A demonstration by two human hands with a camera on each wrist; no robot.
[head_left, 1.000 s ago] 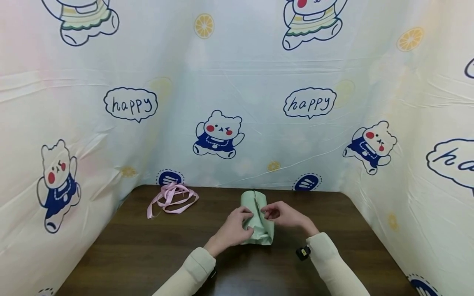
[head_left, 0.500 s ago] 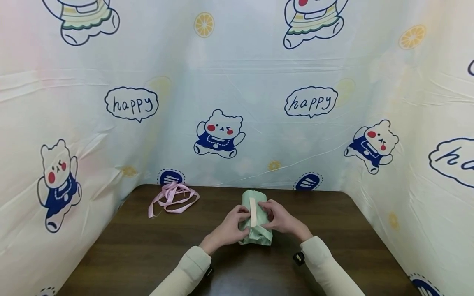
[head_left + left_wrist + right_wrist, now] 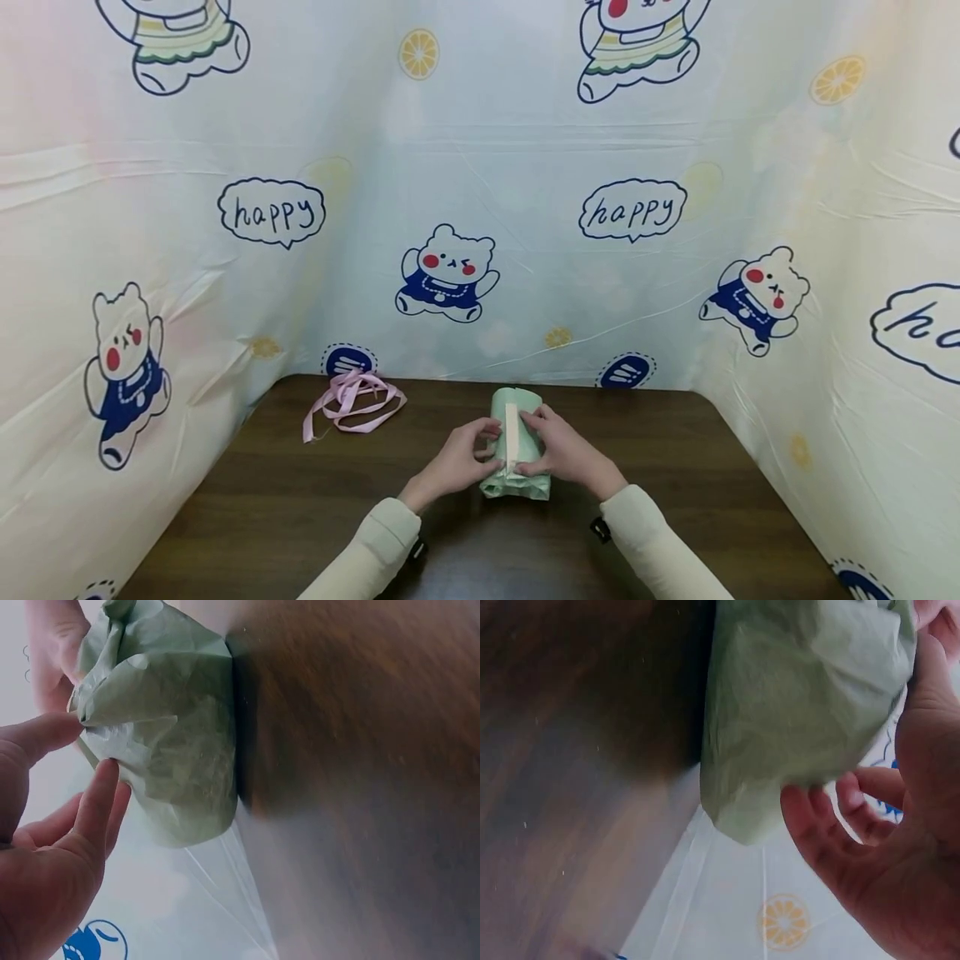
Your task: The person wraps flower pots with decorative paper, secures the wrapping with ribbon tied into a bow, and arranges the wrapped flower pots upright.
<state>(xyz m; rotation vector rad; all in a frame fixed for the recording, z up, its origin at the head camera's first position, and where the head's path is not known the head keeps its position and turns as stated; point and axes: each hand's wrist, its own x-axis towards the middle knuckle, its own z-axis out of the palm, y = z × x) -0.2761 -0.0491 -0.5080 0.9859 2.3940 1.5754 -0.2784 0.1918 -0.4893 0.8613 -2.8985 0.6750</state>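
Observation:
A bundle wrapped in light green paper (image 3: 529, 402) lies on the table with one end toward me, its near end folded and crumpled. Along its top runs a straight cream strip (image 3: 512, 433). My left hand (image 3: 453, 458) holds the left side, thumb near the front and fingers farther back. On the other side my right hand (image 3: 576, 457) grips the bundle, its thumb by the strip's near end. In the left wrist view, thumb and fingertips touch the wrapping's upper edge (image 3: 172, 742). Fingertips meet the creased paper (image 3: 780, 705) in the right wrist view. The contents are hidden.
A loose heap of pink ribbon (image 3: 352, 404) lies at the back left of the dark wooden table (image 3: 322, 508). A printed cloth (image 3: 450, 150) with bears and lettering hangs round the back and both sides.
A second ago a dark slit ran along the bundle's top between my hands. The cream strip has since come into view there, and my right hand has shifted slightly left and toward me.

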